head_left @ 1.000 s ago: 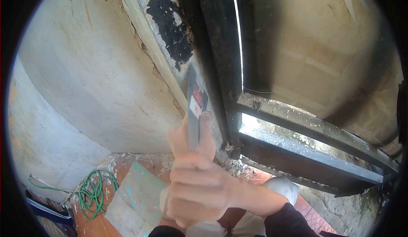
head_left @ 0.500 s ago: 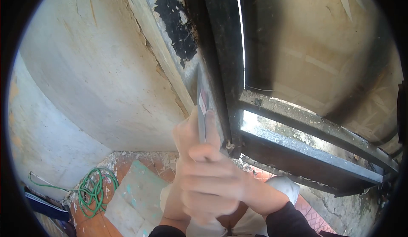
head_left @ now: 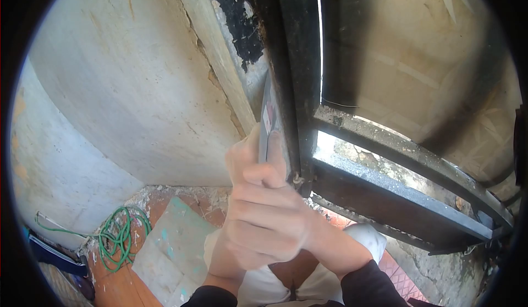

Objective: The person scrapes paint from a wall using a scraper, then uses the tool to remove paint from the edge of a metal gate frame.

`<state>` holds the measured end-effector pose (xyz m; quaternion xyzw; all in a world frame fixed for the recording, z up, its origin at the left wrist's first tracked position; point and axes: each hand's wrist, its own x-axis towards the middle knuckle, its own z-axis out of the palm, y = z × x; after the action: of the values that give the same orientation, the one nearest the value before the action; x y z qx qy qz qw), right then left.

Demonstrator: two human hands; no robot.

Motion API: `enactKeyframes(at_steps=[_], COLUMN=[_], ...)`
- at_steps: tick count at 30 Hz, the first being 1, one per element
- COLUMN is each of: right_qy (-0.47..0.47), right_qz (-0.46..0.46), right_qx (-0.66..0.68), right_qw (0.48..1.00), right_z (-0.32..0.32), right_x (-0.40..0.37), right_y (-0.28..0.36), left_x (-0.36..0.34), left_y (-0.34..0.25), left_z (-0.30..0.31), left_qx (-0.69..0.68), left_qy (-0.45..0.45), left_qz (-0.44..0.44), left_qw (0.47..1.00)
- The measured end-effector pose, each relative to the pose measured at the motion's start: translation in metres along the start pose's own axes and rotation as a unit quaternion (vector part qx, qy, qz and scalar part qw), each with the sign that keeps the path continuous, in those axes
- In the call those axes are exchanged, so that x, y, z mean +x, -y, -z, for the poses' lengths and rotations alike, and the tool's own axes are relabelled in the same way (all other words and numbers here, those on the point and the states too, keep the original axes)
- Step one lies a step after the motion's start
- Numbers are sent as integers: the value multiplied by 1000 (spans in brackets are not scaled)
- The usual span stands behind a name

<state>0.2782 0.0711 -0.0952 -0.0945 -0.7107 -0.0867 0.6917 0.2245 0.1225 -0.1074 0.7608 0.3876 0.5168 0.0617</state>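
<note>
Both hands are closed together around a flat metal scraper (head_left: 266,109), seen nearly edge-on with a small pink and white label. My left hand (head_left: 240,161) is higher and partly hidden behind my right hand (head_left: 269,219), whose fingers wrap across in front. The handle is covered by the fingers. The blade tip points up the door frame (head_left: 256,76) and appears to touch its grey surface, just below a patch of flaking black paint (head_left: 242,26).
A pale wall (head_left: 132,87) rises on the left. Dark door parts (head_left: 302,87) and a metal-edged rail (head_left: 401,191) stand at right. On the tiled floor lie a coiled green hose (head_left: 118,238) and a paint-spotted sheet (head_left: 170,252).
The view has shifted slightly, so the frame and floor sit a little higher. Both hands keep their hold on the scraper, its tip nearer the black patch's lower end in view.
</note>
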Motion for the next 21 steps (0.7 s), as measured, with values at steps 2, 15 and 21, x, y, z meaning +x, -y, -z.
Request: enactKeyframes(at_steps=[2, 15, 21], right_qy=[5, 3, 49], right_qz=[29, 16, -22], right_qx=[38, -17, -45], right_qw=[999, 1000, 998], right_z=[14, -16, -13], right_x=[2, 1, 4], right_y=[2, 13, 22], left_x=[0, -3, 2], left_y=[-4, -12, -11], left_z=[-1, 13, 22], left_qx=[13, -13, 99], left_qy=[-55, -29, 101], left_qz=[-40, 180, 295], left_qw=[998, 983, 945])
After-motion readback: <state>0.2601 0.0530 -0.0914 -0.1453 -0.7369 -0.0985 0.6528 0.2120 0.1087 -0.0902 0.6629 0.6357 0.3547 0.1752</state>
